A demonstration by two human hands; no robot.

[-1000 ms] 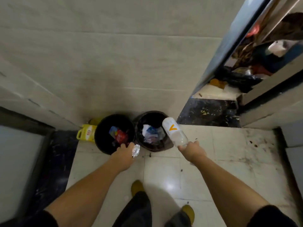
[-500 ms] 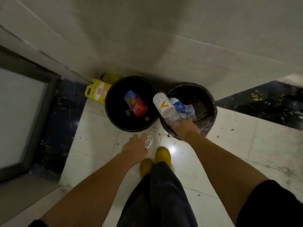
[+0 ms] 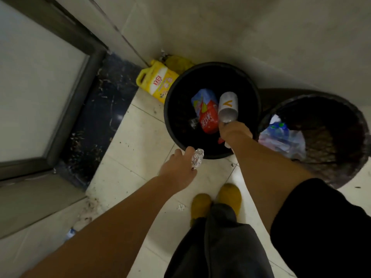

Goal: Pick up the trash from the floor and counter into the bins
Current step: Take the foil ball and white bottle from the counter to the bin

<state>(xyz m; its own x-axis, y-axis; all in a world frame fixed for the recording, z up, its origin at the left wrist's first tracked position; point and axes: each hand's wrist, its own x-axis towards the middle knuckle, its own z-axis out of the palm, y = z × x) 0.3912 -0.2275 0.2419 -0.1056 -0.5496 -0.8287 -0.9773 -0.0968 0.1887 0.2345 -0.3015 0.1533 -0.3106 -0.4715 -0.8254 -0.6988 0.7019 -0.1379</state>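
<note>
Two round dark bins stand against the wall. The left bin (image 3: 170,109) holds a red and blue snack wrapper (image 3: 206,111). The right bin (image 3: 341,109) holds a clear plastic bag with blue scraps (image 3: 281,137). My right hand (image 3: 234,133) grips a white plastic bottle with an orange mark (image 3: 227,107) and holds it over the left bin's opening. My left hand (image 3: 178,167) is just outside that bin's near rim, fingers closed on a crumpled ball of foil (image 3: 197,158).
A yellow jug (image 3: 156,83) leans in the corner behind the left bin. A grey-framed door (image 3: 40,87) and dark threshold strip (image 3: 100,117) lie to the left. My yellow shoes (image 3: 216,199) stand on the pale tile floor, with small scraps (image 3: 180,207) beside them.
My right hand carried the bottle from the right bin's edge to above the left bin. My view swung left and closer. The left hand still holds the foil near the left bin.
</note>
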